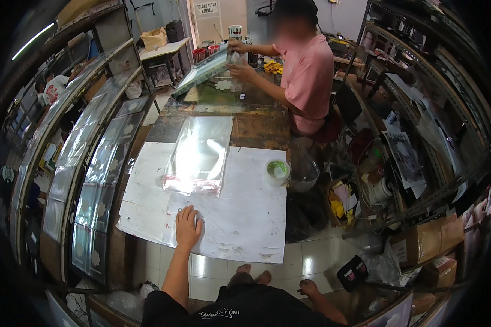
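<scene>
My left hand (188,226) lies with its fingers spread on a large white sheet (245,229) that covers the near part of the table. Just beyond its fingertips is a stack of clear plastic bags (199,150), glossy with reflected light and edged in red at the near end. My right hand (308,288) hangs low beside my body, off the table, fingers loosely bent and nothing visible in it. Across the table, a person in a pink shirt (311,82) holds up a tilted printing frame (202,71) with both hands. A pale flower-like shape (223,85) shows beneath it.
A round tub with green contents (278,170) sits at the sheet's right edge. Slanted racks (98,201) of clear bags line the left. Crowded metal shelving (414,103) and cardboard boxes (431,240) fill the right. Cans (199,54) and yellow cloth (273,67) lie at the far end.
</scene>
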A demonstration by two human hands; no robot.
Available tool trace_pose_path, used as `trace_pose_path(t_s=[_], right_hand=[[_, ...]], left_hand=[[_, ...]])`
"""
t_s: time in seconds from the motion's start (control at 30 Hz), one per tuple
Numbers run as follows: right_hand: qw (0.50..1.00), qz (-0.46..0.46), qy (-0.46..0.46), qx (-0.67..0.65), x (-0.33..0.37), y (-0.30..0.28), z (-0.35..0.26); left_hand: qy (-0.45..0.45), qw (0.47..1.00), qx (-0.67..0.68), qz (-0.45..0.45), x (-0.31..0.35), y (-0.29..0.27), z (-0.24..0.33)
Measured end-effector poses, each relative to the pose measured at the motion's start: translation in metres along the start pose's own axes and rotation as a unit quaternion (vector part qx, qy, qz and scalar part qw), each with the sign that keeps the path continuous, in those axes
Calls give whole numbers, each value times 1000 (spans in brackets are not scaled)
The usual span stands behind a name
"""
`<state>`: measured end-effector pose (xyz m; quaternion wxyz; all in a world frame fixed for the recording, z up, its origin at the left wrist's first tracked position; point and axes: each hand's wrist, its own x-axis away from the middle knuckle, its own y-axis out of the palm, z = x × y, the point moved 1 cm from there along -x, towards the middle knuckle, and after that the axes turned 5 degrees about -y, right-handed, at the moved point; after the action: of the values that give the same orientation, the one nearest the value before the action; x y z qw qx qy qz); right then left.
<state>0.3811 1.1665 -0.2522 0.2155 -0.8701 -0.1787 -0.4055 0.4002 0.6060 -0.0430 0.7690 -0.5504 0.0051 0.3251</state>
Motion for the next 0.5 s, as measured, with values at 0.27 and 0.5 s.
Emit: trace_pose_path(t_s=[0.27,0.5], right_hand=[[999,-16,24,26,16,0,5],[999,-29,-9,34,-5,-8,-21]], left_hand=[[-19,1000,1,9,-3,1,6],[-88,992,78,42,0,3,-8]])
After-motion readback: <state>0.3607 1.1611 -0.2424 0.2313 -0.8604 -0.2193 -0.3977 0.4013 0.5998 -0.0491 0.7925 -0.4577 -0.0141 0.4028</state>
